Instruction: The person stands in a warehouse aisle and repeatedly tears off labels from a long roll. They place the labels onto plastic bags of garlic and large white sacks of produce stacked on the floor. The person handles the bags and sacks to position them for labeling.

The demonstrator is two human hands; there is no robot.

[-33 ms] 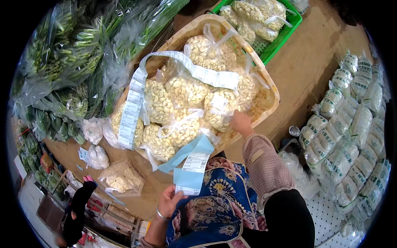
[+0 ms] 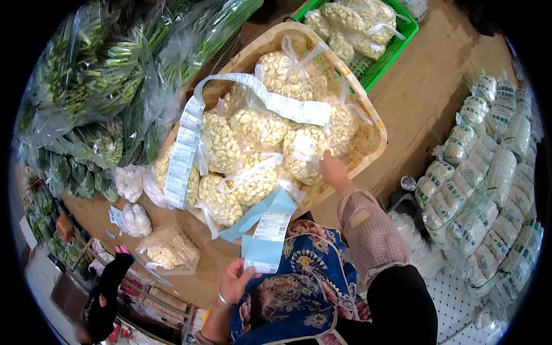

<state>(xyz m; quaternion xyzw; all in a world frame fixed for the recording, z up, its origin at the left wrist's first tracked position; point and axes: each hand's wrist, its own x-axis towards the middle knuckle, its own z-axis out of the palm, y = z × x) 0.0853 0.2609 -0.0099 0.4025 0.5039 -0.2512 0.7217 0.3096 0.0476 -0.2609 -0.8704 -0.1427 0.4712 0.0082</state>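
A shallow woven tray [image 2: 376,129] sits on a wooden table, filled with several clear bags of peeled garlic cloves [image 2: 253,129]. A long strip of white labels [image 2: 184,149] lies looped over the bags. Its blue backing tail [image 2: 267,230] hangs down to my left hand [image 2: 236,280], which pinches its lower end near my patterned apron. My right hand [image 2: 333,169] reaches forward, fingertips resting on a labelled bag [image 2: 305,152] at the tray's near right side, holding nothing.
A green crate [image 2: 397,46] with more garlic bags stands behind the tray. Bagged green stalks [image 2: 86,86] pile up at the left. Net bags of garlic [image 2: 489,172] are stacked at the right. Loose bags [image 2: 138,219] lie lower left, near another person [image 2: 109,282].
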